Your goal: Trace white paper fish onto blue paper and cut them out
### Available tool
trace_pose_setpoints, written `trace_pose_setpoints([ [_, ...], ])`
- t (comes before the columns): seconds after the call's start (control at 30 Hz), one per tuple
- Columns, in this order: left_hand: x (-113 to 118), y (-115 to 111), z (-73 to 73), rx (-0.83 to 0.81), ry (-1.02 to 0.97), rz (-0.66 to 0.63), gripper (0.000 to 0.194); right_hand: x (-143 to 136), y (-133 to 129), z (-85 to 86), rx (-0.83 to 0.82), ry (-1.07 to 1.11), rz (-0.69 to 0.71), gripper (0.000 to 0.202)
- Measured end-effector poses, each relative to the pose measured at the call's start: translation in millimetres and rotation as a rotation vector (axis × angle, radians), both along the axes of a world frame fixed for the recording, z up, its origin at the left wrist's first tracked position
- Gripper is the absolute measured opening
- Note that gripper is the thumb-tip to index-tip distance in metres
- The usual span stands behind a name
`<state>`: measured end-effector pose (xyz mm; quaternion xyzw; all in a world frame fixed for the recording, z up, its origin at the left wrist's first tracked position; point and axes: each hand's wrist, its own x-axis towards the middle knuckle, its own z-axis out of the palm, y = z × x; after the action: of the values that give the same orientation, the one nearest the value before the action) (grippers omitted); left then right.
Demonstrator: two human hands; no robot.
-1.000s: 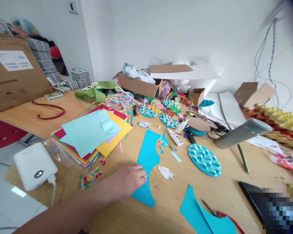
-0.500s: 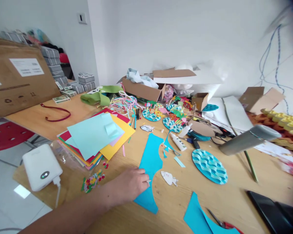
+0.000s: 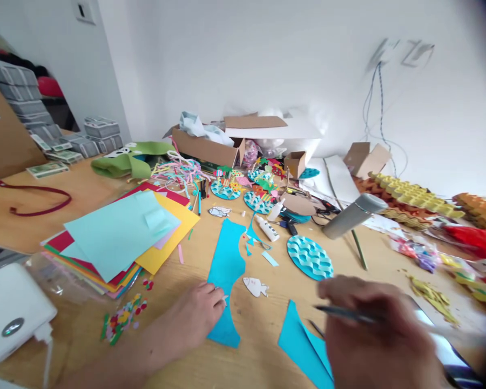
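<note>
My left hand [image 3: 204,313] rests on a cut blue sheet [image 3: 229,256] with curved edges, fingers closed; a small white tip pokes out from them, too small to name. Blurred by motion, my right hand [image 3: 380,329] is raised at the lower right, closed around a dark slim pen [image 3: 344,312] pointing left. Below it lies a second blue piece [image 3: 297,337], with a scissor blade [image 3: 316,328] showing beside it; the handles are hidden. A white paper fish [image 3: 256,287] lies between the hands. Behind it is an oval with turquoise waves [image 3: 310,256].
Coloured sheets [image 3: 117,227] are stacked at left, near paper scraps [image 3: 125,316] and a white device [image 3: 18,310] with a cable. Glue bottles [image 3: 267,228], a grey flask [image 3: 354,216], decorated ovals [image 3: 225,189] and cardboard boxes [image 3: 206,147] stand or lie farther back. A phone-like device [image 3: 445,340] is partly behind my right hand.
My right hand has come into view holding a pen, over the scissors. The view has swung right. My left hand stays on the blue sheet.
</note>
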<state>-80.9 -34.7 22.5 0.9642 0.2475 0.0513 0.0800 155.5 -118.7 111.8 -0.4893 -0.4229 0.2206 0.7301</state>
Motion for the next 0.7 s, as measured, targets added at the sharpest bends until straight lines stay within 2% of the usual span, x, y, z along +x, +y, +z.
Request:
trace_pose_setpoints([
  [0.1,1,-2,-0.2,0.015,0.01,0.017,0.021,-36,46,0.5,-0.127,0.146,0.139,0.029],
  [0.17,1,-3,-2.2,0.04,0.009,0.027,0.02,-55,63,-11.7,-0.244,0.164,0.267,0.033],
  [0.27,1,-5,-7.9,0.085,-0.003,0.043,0.015,-69,71,-37.1,-0.342,0.163,0.414,0.039],
  [0.37,3,-7,-13.9,0.135,0.003,0.056,0.011,-72,71,-56.5,-0.412,0.123,0.415,0.044],
  [0.47,5,-11,-13.7,0.177,0.026,0.05,0.011,-73,73,-66.7,-0.425,0.084,0.387,0.045],
  [0.57,5,-16,-4.5,0.179,0.066,0.065,0.021,-75,76,-71.3,-0.433,0.071,0.363,0.043],
  [0.7,6,-27,11.0,0.176,0.108,0.143,0.025,-81,77,-71.7,-0.47,0.109,0.37,0.042],
])
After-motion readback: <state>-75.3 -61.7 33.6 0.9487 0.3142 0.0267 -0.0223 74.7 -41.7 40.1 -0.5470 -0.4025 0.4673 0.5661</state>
